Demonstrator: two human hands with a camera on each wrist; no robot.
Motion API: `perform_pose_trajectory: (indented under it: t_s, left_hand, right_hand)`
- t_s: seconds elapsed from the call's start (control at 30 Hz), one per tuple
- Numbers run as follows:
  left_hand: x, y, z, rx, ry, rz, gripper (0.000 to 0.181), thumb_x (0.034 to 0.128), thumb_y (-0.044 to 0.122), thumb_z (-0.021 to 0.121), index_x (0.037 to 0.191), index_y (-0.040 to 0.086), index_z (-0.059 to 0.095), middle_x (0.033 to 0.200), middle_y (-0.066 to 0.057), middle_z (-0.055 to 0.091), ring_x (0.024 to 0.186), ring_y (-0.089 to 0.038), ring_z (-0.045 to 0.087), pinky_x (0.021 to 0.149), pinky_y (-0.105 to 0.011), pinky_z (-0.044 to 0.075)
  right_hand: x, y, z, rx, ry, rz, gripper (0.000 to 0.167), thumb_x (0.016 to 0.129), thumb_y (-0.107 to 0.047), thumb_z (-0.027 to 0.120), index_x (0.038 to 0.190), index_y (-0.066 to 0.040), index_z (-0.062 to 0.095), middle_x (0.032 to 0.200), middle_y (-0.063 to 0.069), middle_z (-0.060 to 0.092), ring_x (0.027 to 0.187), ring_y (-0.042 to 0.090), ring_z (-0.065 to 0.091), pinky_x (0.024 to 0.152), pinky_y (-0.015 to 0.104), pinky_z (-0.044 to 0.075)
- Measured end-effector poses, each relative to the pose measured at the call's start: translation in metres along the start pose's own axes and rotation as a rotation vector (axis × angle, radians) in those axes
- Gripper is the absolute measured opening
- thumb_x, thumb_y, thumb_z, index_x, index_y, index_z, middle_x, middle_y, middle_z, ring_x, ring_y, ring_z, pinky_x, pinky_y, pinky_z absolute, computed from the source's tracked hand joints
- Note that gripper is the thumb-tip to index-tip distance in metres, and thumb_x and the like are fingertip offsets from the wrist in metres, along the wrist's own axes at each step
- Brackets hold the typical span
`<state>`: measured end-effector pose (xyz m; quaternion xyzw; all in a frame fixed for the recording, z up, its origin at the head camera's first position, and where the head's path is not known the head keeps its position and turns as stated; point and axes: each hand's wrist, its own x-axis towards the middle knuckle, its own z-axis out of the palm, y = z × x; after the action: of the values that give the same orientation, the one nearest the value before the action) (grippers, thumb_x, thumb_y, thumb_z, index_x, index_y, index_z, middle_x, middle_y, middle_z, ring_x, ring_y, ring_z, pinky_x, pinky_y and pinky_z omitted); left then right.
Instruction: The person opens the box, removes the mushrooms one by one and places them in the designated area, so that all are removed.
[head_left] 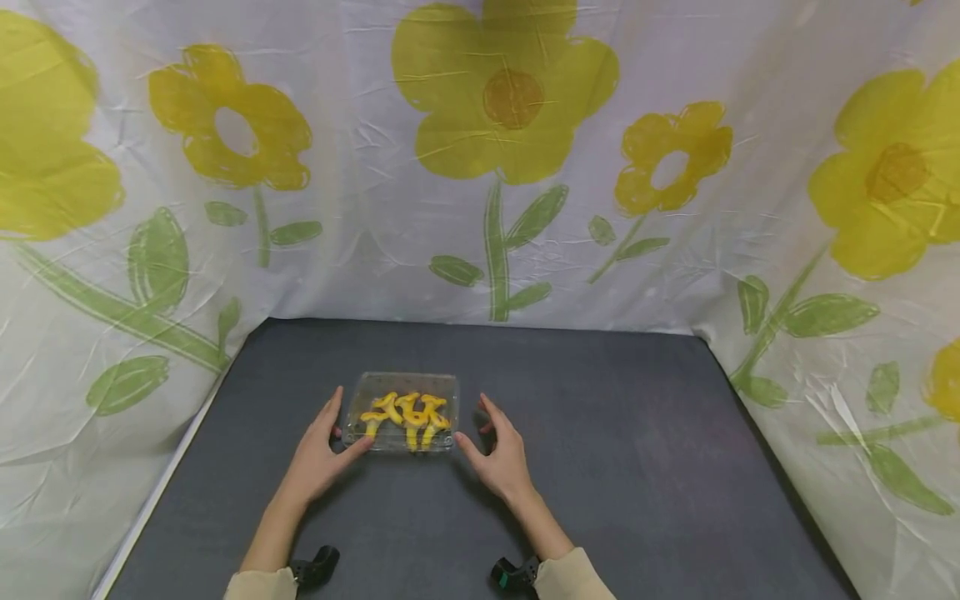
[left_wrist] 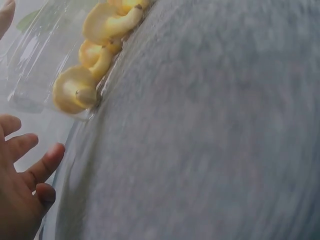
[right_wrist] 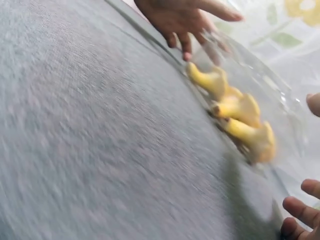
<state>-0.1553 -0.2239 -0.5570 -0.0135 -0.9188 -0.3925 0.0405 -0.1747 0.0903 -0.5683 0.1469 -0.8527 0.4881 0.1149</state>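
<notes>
A clear plastic box lies on the dark table, with several yellow mushrooms inside it. Beside its left end is my left hand, fingers spread and thumb at the near corner; contact there is hard to tell. My right hand stands off the right end, fingers loosely bent and thumb pointing at the near corner. In the left wrist view, a gap shows between the left hand's fingers and the box. The right wrist view shows the right fingers apart from the mushrooms.
A dark grey cloth covers the table. White curtains with yellow flowers hang behind it and along both sides. Each wrist bears a black strapped device, one of them at the left cuff.
</notes>
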Motion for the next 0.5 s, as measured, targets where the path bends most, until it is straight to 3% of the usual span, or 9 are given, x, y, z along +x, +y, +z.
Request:
perform_pose_trajectory:
  t_s: [0.1,0.17,0.27,0.37,0.5]
  left_hand:
    - [0.002,0.000,0.004,-0.026,-0.003,0.014,0.108,0.0951,0.047,0.077,0.171,0.006,0.012,0.173,-0.027,0.019,0.113,-0.035,0.054,0.096,-0.058,0.042]
    - [0.002,-0.001,0.007,-0.038,-0.010,0.016,0.109,0.0953,0.047,0.077,0.171,0.006,0.010,0.174,-0.025,0.015,0.130,-0.042,0.052,0.105,-0.064,0.041]
    - [0.002,-0.001,0.010,-0.077,-0.014,0.015,0.110,0.0950,0.046,0.077,0.171,0.006,0.009,0.176,-0.022,0.010,0.153,-0.051,0.032,0.115,-0.073,0.029]
    - [0.003,-0.001,0.014,-0.112,-0.005,0.019,0.111,0.0941,0.045,0.079,0.172,0.007,0.009,0.177,-0.019,0.008,0.158,-0.052,0.016,0.118,-0.075,0.021]
    - [0.008,0.000,0.019,-0.140,0.002,0.031,0.112,0.0932,0.042,0.081,0.172,0.010,0.008,0.177,-0.017,0.006,0.160,-0.050,0.014,0.119,-0.074,0.020]
  right_hand:
    - [0.000,-0.001,0.007,0.013,-0.029,-0.028,0.079,0.098,-0.035,0.075,0.161,0.000,0.042,0.154,0.019,0.056,0.091,0.025,0.064,0.066,0.024,0.046]
    - [-0.001,-0.002,0.012,0.014,-0.044,-0.042,0.082,0.099,-0.035,0.075,0.163,0.000,0.038,0.158,0.020,0.052,0.079,0.018,0.060,0.062,0.022,0.044]
    - [-0.001,-0.002,0.018,0.018,-0.057,-0.065,0.085,0.099,-0.034,0.075,0.165,0.000,0.034,0.160,0.020,0.049,0.064,0.007,0.048,0.060,0.021,0.042]
    - [-0.002,-0.004,0.022,0.020,-0.057,-0.094,0.085,0.100,-0.035,0.074,0.165,0.002,0.033,0.159,0.019,0.051,0.059,-0.002,0.039,0.058,0.019,0.040]
    - [-0.003,-0.006,0.026,0.012,-0.041,-0.137,0.084,0.102,-0.041,0.072,0.163,0.003,0.036,0.150,0.019,0.059,0.057,-0.005,0.035,0.055,0.017,0.038]
